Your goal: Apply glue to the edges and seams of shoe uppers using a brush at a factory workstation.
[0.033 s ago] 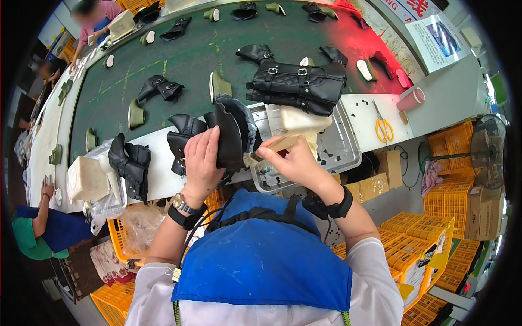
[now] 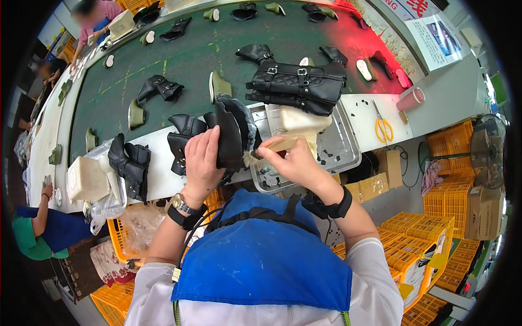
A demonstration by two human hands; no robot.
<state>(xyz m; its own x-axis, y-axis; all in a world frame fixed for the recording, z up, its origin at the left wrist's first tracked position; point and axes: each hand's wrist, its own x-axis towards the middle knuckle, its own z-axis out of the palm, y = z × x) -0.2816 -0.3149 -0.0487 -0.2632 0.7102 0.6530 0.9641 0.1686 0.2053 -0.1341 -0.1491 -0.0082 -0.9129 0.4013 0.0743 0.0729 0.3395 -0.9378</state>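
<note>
My left hand grips a black leather boot upper, its fingers on the outer face and the grey lining turned to the right. A flat, pale-handled brush is pinched in my right hand. Its bristles are at the lower right edge of the upper; whether they touch is hard to tell. Behind my left hand sit more black boot uppers, partly hidden. Beyond my right hand a white block-shaped container stands in a metal tray with dark scraps.
A stack of black buckled boot uppers lies above the tray. Orange-handled scissors and a pink cup are at right. Green wedge soles and uppers dot the dark green belt. Another person's hand rests at far left.
Very little differs: the brush in my right hand has shifted slightly at the upper's edge. My left hand and the boot upper keep their place.
</note>
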